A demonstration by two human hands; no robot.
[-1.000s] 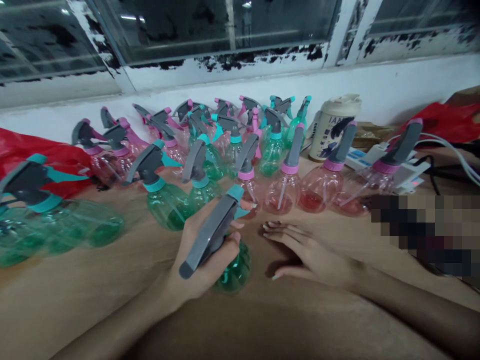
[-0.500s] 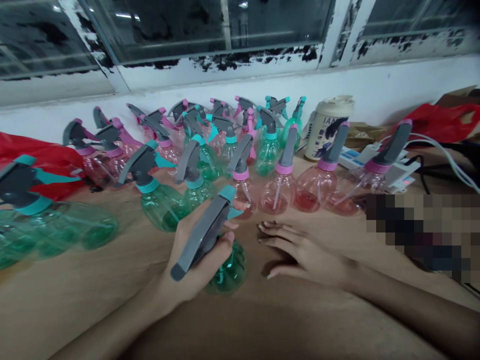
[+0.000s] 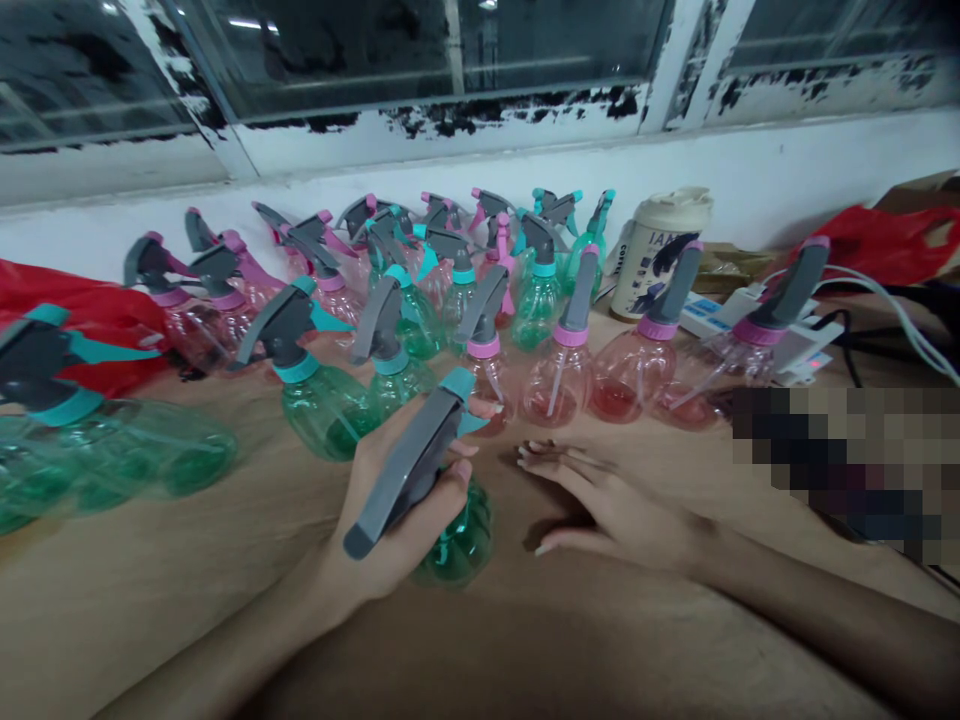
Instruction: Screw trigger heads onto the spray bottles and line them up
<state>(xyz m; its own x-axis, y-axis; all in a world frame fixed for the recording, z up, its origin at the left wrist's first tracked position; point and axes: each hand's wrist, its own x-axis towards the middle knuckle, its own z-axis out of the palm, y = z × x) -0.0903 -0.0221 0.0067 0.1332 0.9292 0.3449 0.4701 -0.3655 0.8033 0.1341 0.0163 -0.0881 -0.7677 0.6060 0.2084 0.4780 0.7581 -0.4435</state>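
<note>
My left hand [image 3: 390,500] is wrapped round the neck of a green spray bottle [image 3: 459,540] with a grey and teal trigger head. The bottle's base appears to rest on the table [image 3: 570,640], and its neck is hidden by my fingers. To its right, my right hand [image 3: 607,500] lies palm down with fingers stretched out, holding nothing. Just beyond my hands stand a pink spray bottle [image 3: 556,385] and another pink spray bottle [image 3: 634,375], both with grey heads and pink collars. Close to my left hand is a second green spray bottle [image 3: 330,410].
Several more pink and green spray bottles crowd toward the wall. A printed coffee cup [image 3: 652,260] stands behind them, near a white power strip [image 3: 795,345] with cables. Red plastic bags lie at left [image 3: 90,310] and right [image 3: 870,245]. Large green bottles [image 3: 112,450] stand at the left edge.
</note>
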